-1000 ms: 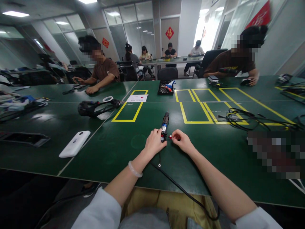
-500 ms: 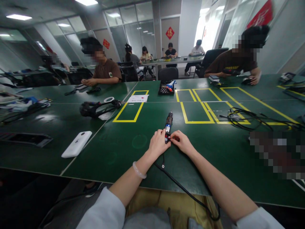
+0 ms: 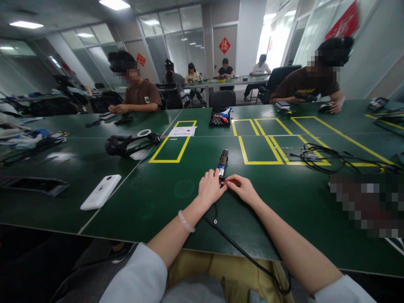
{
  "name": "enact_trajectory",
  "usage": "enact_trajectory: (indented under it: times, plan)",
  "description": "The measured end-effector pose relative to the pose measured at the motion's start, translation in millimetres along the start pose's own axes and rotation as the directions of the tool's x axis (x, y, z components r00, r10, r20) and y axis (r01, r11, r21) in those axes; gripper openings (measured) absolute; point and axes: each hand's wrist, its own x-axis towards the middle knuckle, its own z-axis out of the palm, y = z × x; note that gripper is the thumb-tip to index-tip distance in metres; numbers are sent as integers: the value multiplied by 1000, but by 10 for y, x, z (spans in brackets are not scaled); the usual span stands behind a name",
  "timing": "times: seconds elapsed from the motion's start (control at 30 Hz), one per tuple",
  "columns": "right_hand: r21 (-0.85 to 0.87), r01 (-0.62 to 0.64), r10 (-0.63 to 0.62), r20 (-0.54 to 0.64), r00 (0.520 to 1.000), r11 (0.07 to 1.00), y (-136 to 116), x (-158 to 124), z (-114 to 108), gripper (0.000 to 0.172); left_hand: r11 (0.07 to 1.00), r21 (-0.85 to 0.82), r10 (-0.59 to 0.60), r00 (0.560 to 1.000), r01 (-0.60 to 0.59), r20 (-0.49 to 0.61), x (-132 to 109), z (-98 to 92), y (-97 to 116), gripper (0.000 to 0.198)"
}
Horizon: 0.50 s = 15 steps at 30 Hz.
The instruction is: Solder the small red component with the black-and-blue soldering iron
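A slim motor-like cylinder, black at the far end with a silver and blue band, lies on the green table, pointing away from me. My left hand is closed round its near end, which my fingers partly cover. Small red parts, perhaps wires, show there. My right hand pinches at that same end from the right; the tiny piece between its fingertips is too small to make out. A black cable runs from below my left hand over the table edge. Beside it is a small ring terminal.
A white plastic casing lies left, a black tool housing beyond it. Ahead stand a black tray with tools and yellow taped outlines. Coiled black cables lie right. Co-workers sit across the table.
Both hands stay at the cylinder's near end with only slight finger shifts. The cylinder keeps its place on the table; the view has moved very slightly.
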Motion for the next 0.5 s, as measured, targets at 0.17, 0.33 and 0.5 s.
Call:
enact_trajectory:
  times: [0.17,0.33,0.5]
  plan:
    - [50,8,-10,36,999,999,54,3,-2,25,999,42,35,999,-34,-15,-42,-50,-124,60]
    - [24,-15,14,60,998,1000,65,-7,-7,26,994,111,18,1000,-18,1,-200,-148,-551,63]
    - [-59,-20,25,89,996,998,35,-14,-12,22,975,195,-118,991,105,56,-387,-284,-1228,64]
